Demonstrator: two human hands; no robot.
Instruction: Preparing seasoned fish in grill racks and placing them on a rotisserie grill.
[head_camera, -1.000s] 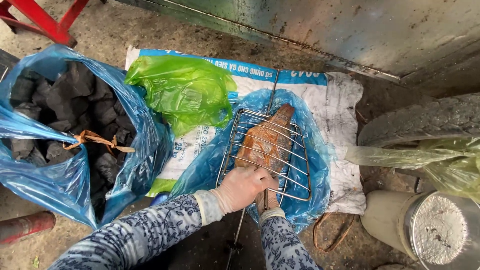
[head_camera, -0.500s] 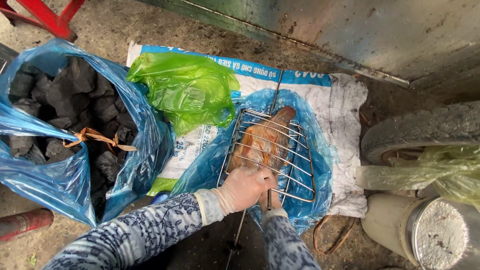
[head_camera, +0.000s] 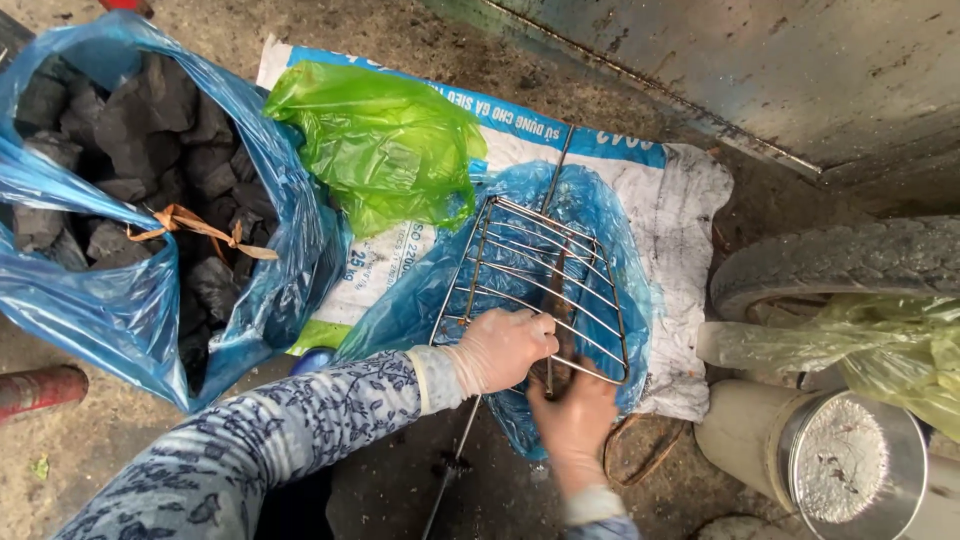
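While both hands are down at the near edge of the wire grill rack (head_camera: 535, 285), the left hand (head_camera: 500, 350) is curled over the rack's bottom bars with the fingers wrapped round the wire, so it's gripping the rack. The right hand (head_camera: 572, 420) sits just below and beside it, fingers closed on the lower rim of the same rack, thumb side up. Both seem to be in thin pale gloves, and the left arm has a blue patterned sleeve (head_camera: 250, 450).

That rack lies on a crumpled blue plastic bag (head_camera: 610, 220), which is spread over a white printed sack (head_camera: 680, 220) flat on the dirt ground, toward the sack's right half. A bright green plastic bag (head_camera: 380, 140) is bunched up on the sack's left part, near its far edge. Off the sack's left edge there's a big blue bag full of charcoal (head_camera: 140, 130), open at the top. On the right, a tyre (head_camera: 850, 265) and a metal can (head_camera: 855, 465) sit beyond the sack's right edge.
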